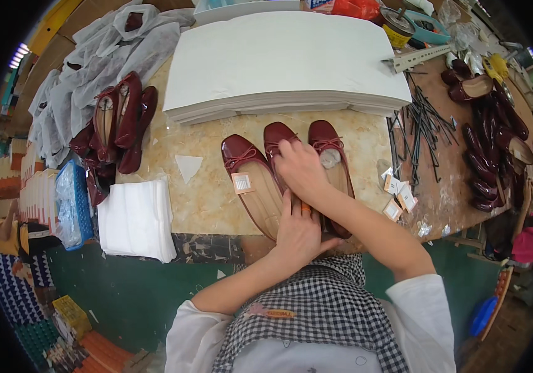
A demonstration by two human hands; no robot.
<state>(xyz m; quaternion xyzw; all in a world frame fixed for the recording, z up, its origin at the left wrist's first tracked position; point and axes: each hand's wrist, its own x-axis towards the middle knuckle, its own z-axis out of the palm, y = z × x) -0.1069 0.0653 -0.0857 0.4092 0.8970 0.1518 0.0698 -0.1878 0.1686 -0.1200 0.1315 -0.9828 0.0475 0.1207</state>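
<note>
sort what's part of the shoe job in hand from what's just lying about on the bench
In hand: middle flat shoe, left hand, right hand, the shoes on both sides of it.

Lying about: white sheet stack, folded white cloths, left shoe pile, metal rods, paper tags.

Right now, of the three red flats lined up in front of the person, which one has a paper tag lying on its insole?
The leftmost flat: a white tag rests on its tan insole. The middle flat is under both hands, and the right flat has white stuffing in it, no visible tag.
</note>
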